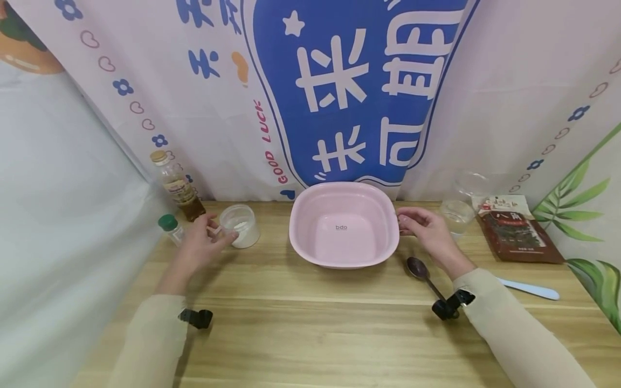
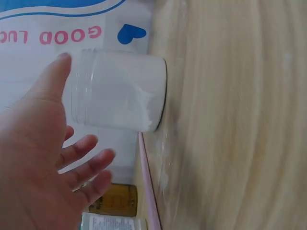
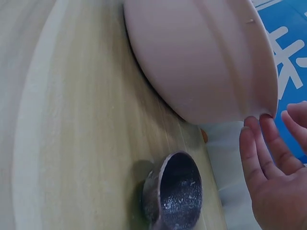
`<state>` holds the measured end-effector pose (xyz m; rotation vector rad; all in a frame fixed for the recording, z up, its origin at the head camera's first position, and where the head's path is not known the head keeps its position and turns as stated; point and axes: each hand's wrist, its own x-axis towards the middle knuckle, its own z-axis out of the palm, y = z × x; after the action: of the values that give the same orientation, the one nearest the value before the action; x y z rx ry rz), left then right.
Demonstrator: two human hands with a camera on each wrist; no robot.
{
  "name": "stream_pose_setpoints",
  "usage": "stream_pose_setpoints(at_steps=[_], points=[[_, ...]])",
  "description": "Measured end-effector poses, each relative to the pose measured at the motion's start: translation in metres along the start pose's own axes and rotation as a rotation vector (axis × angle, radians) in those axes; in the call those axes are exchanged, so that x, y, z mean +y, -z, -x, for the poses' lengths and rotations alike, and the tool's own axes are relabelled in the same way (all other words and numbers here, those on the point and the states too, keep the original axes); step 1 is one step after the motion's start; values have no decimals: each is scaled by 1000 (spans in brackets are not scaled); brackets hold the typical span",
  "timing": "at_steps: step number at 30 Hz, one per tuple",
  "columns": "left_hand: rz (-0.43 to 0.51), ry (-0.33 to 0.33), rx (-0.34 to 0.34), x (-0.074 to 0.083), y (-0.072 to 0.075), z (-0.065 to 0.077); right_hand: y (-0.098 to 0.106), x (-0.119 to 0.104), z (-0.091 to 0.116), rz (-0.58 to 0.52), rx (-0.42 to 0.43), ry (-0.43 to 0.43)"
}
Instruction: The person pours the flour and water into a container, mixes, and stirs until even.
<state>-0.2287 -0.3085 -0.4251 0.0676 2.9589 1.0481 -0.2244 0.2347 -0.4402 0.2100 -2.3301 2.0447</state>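
A pink basin [image 1: 339, 258] with "bdo" on its bottom stands upright on the table. My right hand [image 1: 427, 231] is at its right side; in the right wrist view the fingertips [image 3: 266, 120] touch the rim, with the thumb apart from them. A clear jar [image 2: 115, 91] part filled with white powder stands left of the basin. Beside this jar my left hand [image 1: 201, 242] is spread, thumb and fingers apart, nothing held. Behind the jar in the left wrist view runs a thin pink strip [image 2: 149, 191]. A dark spoon [image 3: 180, 191] lies close to the right hand.
Brown-liquid bottle [image 1: 179, 188] and green-capped shaker [image 1: 168, 223] stand at the left. On the right are a clear container of liquid [image 1: 457, 215], a brown spice packet [image 1: 516, 237] and a pale blue handle [image 1: 531, 289]. A printed cloth [image 1: 218, 134] hangs behind the table [image 1: 310, 323].
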Motion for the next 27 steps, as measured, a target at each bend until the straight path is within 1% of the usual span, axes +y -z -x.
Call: stream_pose_setpoints(at_steps=[2, 5, 8, 14, 19, 22, 27], points=[[62, -5, -40, 1, -3, -4, -1, 0, -3, -3, 5, -28], [118, -12, -85, 3, -7, -9, -1, 0, -5, 4, 10, -67], [157, -6, -98, 3, -12, -15, -2, -1, -6, 15, 7, -94], [219, 27, -81, 1, -22, -26, -2, -2, -5, 12, -12, -118], [265, 29, -72, -3, -25, -30, -1, -3, -6, 5, -17, -117], [269, 24, -54, -5, -25, -31, -1, -4, -7, 7, -13, -120], [261, 53, -10, -3, -22, -26, -2, -4, -8, -2, -13, -123]])
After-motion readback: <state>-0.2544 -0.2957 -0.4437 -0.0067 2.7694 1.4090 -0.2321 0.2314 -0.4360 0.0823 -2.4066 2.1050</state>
